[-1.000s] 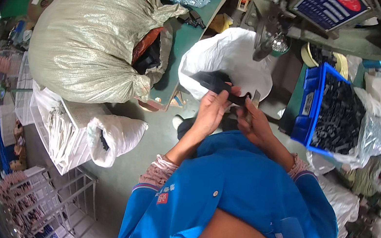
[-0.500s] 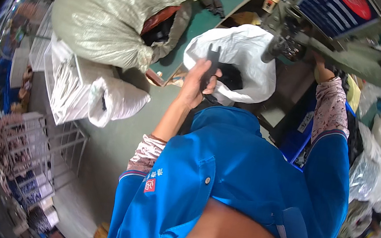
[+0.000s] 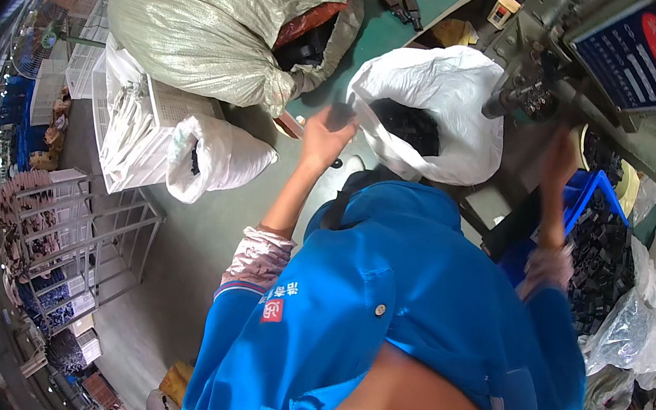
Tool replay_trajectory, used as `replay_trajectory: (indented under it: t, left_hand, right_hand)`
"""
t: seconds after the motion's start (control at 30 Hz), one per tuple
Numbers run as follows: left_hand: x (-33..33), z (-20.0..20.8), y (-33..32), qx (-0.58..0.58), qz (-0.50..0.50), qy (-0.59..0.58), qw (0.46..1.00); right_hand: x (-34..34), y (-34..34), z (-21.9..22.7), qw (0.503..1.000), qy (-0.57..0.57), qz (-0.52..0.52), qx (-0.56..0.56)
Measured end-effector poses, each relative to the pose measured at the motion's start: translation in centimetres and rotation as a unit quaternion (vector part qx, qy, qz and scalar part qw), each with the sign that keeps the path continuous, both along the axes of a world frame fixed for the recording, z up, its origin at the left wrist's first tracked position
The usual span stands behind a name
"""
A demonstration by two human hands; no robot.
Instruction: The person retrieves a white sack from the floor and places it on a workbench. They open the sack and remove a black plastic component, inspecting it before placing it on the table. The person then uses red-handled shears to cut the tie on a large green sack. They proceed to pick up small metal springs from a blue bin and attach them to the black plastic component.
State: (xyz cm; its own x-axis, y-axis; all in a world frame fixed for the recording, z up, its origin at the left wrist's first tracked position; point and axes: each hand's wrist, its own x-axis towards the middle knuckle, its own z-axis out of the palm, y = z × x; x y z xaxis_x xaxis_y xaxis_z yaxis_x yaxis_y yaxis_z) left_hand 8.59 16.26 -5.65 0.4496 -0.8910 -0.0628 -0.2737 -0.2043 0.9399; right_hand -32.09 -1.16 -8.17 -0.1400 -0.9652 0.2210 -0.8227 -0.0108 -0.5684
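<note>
My left hand (image 3: 328, 137) is at the left rim of a white bag (image 3: 462, 132), its fingers curled in. A dark smear shows at the fingertips, and I cannot make out what they hold. Inside the bag lies a heap of small black parts (image 3: 412, 126). My right hand (image 3: 558, 159), smeared by motion, is between the metal machine (image 3: 524, 86) and a blue bin (image 3: 574, 195); its fingers cannot be read. Many black plastic parts (image 3: 600, 267) lie by the bin.
A large woven sack (image 3: 203, 17), its mouth showing dark contents, bulges at the far left. Below it stand a white crate (image 3: 183, 94) and a small white sack (image 3: 221, 157). A metal rack (image 3: 115, 237) is on the left floor. Clear plastic bags (image 3: 633, 319) crowd the right.
My left hand has shifted a little left, and the black forked part it held no longer shows clearly. My right hand has drawn back from under the machine toward the blue bin. The view has shifted.
</note>
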Motion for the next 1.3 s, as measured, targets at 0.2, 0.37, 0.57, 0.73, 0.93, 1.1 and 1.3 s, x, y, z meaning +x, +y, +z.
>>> replay_trajectory:
  t: [0.2, 0.37, 0.57, 0.73, 0.93, 1.1, 1.3]
  left_hand:
    - [4.1, 4.4, -2.3, -0.079, 0.074, 0.042, 0.993]
    - [5.4, 6.7, -4.5, -0.011, 0.026, 0.113, 0.993]
    - [5.2, 2.9, -2.3, 0.077, -0.047, 0.299, 0.95]
    - [6.4, 1.5, 0.3, 0.151, -0.08, 0.292, 0.941]
    - [6.3, 1.3, 0.3, 0.13, -0.13, 0.311, 0.933]
    - [7.2, 1.5, -1.7, 0.158, -0.165, 0.309, 0.923]
    - [6.2, 4.0, -5.7, 0.143, -0.179, 0.468, 0.853]
  right_hand:
    - [11.8, 11.6, -2.1, 0.94, -0.259, 0.212, 0.061]
    - [24.0, 5.2, 0.8, 0.919, -0.275, 0.278, 0.049]
    - [29.1, -6.0, -5.0, 0.959, -0.194, 0.206, 0.006]
    - [32.8, -12.4, -4.9, 0.986, -0.042, 0.157, -0.023]
    - [35.7, -13.7, -5.9, 0.961, 0.179, 0.199, 0.068]
    - [34.4, -15.2, -7.9, 0.945, 0.199, 0.257, 0.041]
    - [32.2, -15.5, -8.3, 0.954, 0.052, 0.294, -0.034]
